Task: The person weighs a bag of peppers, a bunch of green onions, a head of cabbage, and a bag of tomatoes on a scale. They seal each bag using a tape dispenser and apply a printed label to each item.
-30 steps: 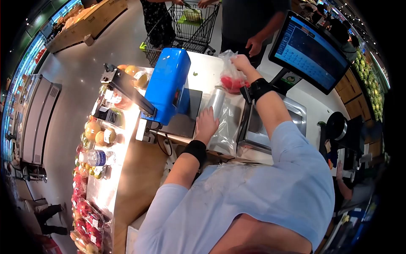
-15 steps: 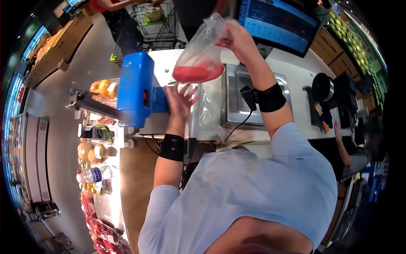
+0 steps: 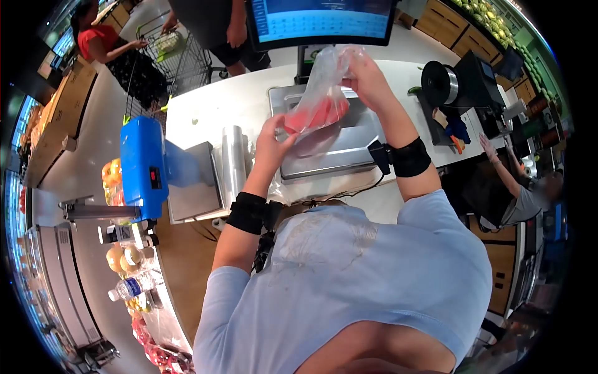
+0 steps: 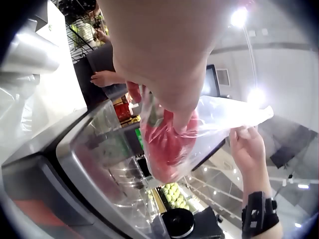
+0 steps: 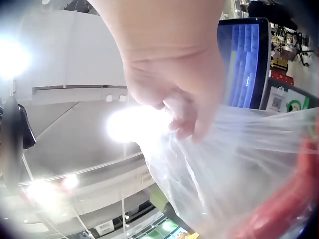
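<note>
A clear plastic bag (image 3: pixel 317 81) with red items (image 3: pixel 321 115) in its lower part hangs above the steel scale plate (image 3: pixel 349 148). My right hand (image 3: pixel 369 80) grips the bag's gathered top; in the right wrist view the fingers of that hand (image 5: pixel 174 74) are curled into the plastic. At the bag's lower left, my left hand (image 3: pixel 272 149) holds the filled end. The left wrist view shows the left hand (image 4: pixel 159 64) with thumb and fingers on either side of the red contents (image 4: pixel 169 149).
Behind the scale stands a touch screen (image 3: pixel 324 22). On the left are a plastic film roll (image 3: pixel 233 162) and a blue device (image 3: pixel 142 168). A black round spool (image 3: pixel 439 84) is at the right. People stand with a cart (image 3: pixel 187 68) beyond the counter.
The bag has been lifted from the counter and carried right, over the scale. My left hand has left the film roll and taken hold of the bag's lower end. The view has turned right.
</note>
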Action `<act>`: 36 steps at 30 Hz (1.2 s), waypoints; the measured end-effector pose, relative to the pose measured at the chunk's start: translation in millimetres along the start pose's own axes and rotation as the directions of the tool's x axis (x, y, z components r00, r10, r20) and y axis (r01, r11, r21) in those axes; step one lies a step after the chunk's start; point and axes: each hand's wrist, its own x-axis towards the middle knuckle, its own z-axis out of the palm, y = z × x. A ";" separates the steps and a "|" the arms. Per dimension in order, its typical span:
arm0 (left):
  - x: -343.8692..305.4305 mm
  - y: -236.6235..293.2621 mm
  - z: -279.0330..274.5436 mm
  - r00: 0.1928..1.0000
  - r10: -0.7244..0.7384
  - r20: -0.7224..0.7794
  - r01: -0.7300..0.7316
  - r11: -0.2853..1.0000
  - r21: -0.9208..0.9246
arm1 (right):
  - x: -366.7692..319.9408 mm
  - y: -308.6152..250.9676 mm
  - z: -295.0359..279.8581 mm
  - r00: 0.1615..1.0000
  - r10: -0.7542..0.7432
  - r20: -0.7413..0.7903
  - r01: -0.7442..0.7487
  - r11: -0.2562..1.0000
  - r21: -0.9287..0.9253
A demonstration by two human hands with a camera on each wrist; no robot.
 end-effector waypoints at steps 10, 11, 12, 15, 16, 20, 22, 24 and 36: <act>-11.2 39.0 48.0 0.905 0.139 0.401 -0.364 0.741 0.564 | -33.9 21.9 -75.9 0.993 0.120 0.022 -0.107 0.946 -0.307; -12.0 36.3 50.9 0.900 0.194 0.392 -0.409 0.690 0.598 | -38.3 21.0 -81.6 0.996 0.072 0.047 -0.046 0.907 -0.418; -11.3 41.5 46.6 0.900 0.192 0.392 -0.409 0.686 0.602 | -46.1 17.3 -87.4 0.996 0.070 0.049 -0.043 0.909 -0.414; 0.3 64.5 22.5 0.912 0.143 0.383 -0.357 0.736 0.575 | -73.5 4.2 -115.0 0.996 0.017 0.082 0.023 0.884 -0.467; 6.3 66.0 13.3 0.924 0.127 0.361 -0.322 0.768 0.553 | -80.6 3.3 -128.0 0.999 0.010 -0.030 -0.021 0.928 -0.372; 49.9 76.5 -22.3 0.950 0.220 0.220 -0.304 0.811 0.500 | -97.0 33.3 -188.7 0.899 0.033 -0.437 -0.131 0.972 -0.196; 77.8 79.7 -33.5 0.928 0.365 0.081 -0.352 0.780 0.518 | -99.7 50.0 -209.2 0.877 0.026 -0.480 -0.136 0.971 -0.197; 106.9 80.3 -41.7 0.895 0.445 -0.012 -0.366 0.751 0.549 | -104.2 53.7 -210.3 0.858 0.005 -0.514 -0.112 0.978 -0.177; 205.8 89.5 -34.8 0.769 0.629 -0.112 -0.404 0.614 0.677 | -111.8 43.3 -171.9 0.885 0.082 -0.457 -0.165 0.975 -0.146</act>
